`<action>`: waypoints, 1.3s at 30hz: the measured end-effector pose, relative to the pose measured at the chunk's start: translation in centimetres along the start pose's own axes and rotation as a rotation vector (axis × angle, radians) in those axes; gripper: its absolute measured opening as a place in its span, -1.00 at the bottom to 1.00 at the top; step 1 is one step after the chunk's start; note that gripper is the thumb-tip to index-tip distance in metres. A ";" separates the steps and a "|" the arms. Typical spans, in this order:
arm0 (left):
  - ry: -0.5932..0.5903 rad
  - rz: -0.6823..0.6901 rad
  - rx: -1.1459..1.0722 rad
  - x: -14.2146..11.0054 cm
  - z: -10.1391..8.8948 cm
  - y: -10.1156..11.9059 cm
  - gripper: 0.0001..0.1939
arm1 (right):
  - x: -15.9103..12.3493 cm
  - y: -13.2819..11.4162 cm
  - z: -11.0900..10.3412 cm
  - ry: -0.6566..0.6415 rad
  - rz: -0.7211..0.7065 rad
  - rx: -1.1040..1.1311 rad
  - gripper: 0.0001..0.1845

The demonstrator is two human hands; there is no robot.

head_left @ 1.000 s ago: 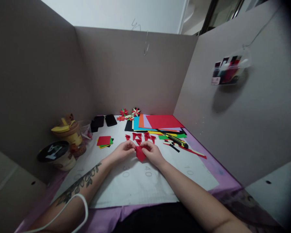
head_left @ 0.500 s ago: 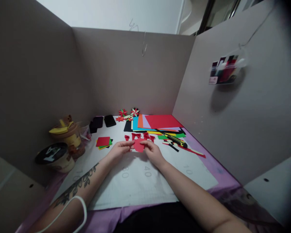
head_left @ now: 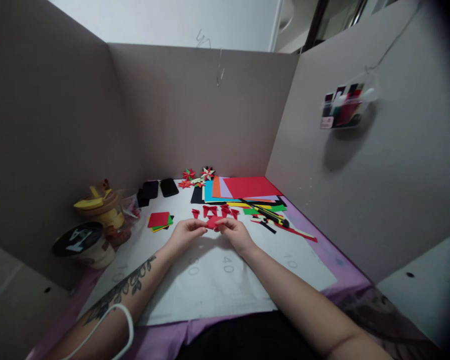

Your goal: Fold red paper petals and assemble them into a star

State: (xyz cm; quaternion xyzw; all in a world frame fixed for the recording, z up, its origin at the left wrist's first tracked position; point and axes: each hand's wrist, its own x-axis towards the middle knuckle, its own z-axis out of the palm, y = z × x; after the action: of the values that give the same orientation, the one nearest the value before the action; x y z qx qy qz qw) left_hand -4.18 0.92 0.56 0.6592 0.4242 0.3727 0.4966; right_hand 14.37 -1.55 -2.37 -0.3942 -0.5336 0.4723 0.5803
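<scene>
My left hand (head_left: 185, 232) and my right hand (head_left: 235, 233) meet over the white mat (head_left: 210, 280), both pinching a small red paper piece (head_left: 213, 222) held between their fingertips just above the mat. Right behind it lie several small folded red paper pieces (head_left: 217, 211) in a row. A small stack of red, green and yellow paper squares (head_left: 159, 220) lies to the left of my left hand.
Sheets of coloured paper (head_left: 243, 191) are stacked at the back, with a utility knife (head_left: 272, 216) and paper strips to their right. Folded paper stars (head_left: 197, 177) and two black objects (head_left: 159, 188) sit at the back. Tubs (head_left: 86, 242) stand at left. Cardboard walls enclose the desk.
The red piece hung down near the mat a second ago; both hands have lifted it and turned it, and it now looks flatter and narrower between the fingertips.
</scene>
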 end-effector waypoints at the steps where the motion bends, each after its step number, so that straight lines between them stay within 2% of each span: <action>1: 0.031 0.019 0.048 -0.1 0.0 0.1 -0.75 | 0.0 0.1 0.1 -0.005 0.011 0.013 -0.79; 4: 0.101 0.077 0.141 -0.3 0.1 0.4 -0.77 | 0.0 0.3 0.2 0.002 0.027 0.049 -0.75; 9: 0.173 0.150 0.197 -0.5 0.3 0.3 -0.80 | 0.1 0.5 0.4 0.086 -0.010 0.049 -0.83; 16: 0.207 0.132 0.137 -0.7 0.7 0.7 -0.81 | -0.1 0.6 1.1 0.189 -0.050 0.052 -0.77; 22: 0.257 0.101 0.121 -0.8 1.0 1.1 -0.80 | -0.3 0.8 1.3 0.200 -0.067 0.073 -0.75; 30: 0.264 0.092 0.062 -0.9 1.2 0.9 -0.79 | -0.4 0.7 1.6 0.219 -0.039 0.135 -0.72; 35: 0.288 0.123 0.040 -0.9 1.5 0.8 -0.79 | -0.3 1.0 1.9 0.218 -0.036 0.175 -0.73; 39: 0.293 0.198 0.030 -0.9 1.5 0.5 -0.80 | -0.3 1.1 2.0 0.194 -0.037 0.170 -0.77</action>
State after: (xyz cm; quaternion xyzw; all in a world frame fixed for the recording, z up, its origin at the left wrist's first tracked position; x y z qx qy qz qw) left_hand -2.98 -0.47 0.63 0.6436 0.4304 0.5057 0.3804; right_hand 12.26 -1.70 -3.24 -0.3775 -0.4404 0.4645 0.6691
